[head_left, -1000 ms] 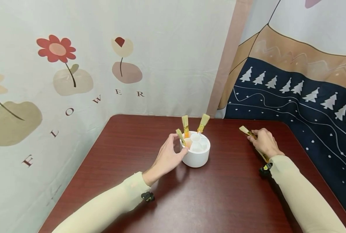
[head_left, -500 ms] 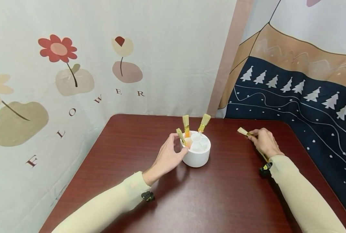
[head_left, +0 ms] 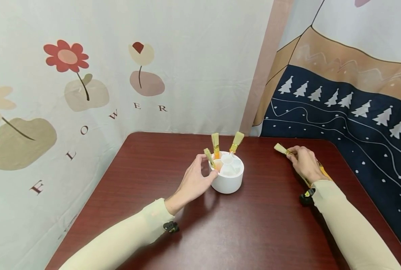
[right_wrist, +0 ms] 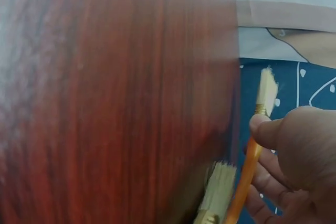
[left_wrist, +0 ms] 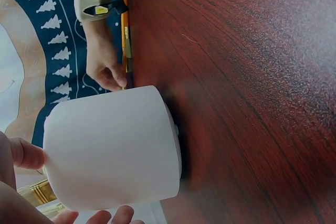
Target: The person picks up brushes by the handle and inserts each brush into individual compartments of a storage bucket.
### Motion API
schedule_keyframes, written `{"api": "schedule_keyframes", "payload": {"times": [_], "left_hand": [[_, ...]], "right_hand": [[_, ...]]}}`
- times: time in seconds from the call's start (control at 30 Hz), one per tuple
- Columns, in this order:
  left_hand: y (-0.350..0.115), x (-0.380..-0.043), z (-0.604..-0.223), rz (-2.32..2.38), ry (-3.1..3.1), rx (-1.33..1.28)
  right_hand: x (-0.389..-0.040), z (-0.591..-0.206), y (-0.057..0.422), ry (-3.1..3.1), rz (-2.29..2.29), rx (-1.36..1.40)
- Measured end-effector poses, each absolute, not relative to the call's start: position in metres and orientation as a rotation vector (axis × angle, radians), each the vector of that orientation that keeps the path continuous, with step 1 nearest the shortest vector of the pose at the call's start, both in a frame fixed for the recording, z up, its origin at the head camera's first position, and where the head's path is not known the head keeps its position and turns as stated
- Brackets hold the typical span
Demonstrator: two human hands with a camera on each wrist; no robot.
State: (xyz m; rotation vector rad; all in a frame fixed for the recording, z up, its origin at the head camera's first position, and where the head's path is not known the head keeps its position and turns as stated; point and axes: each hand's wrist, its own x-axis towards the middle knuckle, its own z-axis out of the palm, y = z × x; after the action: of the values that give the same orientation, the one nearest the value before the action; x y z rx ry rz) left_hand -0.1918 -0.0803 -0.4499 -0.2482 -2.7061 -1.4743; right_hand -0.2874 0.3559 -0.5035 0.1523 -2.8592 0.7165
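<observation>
My left hand point(head_left: 193, 182) holds the side of a round white brush pot point(head_left: 228, 184) with a divided top, thumb in front and fingers behind. Several flat paintbrushes stand in it, among them one with pale bristles point(head_left: 238, 139). In the left wrist view the pot's wall point(left_wrist: 113, 148) fills the space between thumb and fingers. Over at the right, my right hand point(head_left: 305, 163) pinches a paintbrush point(right_wrist: 247, 174) with an orange handle, near its metal band. A second paintbrush point(right_wrist: 216, 192) lies by that hand on the table, mostly hidden in the head view.
The dark red wooden table point(head_left: 254, 228) extends in front of both arms. Behind it hangs a pale curtain point(head_left: 193, 75) with printed flowers, and a navy cloth point(head_left: 322, 116) with white trees borders the right side.
The brush in my right hand has turned slightly, and its orange handle now shows to the right of the wrist. My left hand and the pot have stayed in place.
</observation>
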Motion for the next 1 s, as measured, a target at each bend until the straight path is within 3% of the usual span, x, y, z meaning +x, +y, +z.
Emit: {"api": "schedule_keyframes", "payload": {"times": [1.0], "left_hand": [[-0.083, -0.196, -0.452, -1.526, -2.699, -0.265]], "right_hand": [[-0.27, -0.466, 0.31, -2.588, 1.212, -0.101]]}}
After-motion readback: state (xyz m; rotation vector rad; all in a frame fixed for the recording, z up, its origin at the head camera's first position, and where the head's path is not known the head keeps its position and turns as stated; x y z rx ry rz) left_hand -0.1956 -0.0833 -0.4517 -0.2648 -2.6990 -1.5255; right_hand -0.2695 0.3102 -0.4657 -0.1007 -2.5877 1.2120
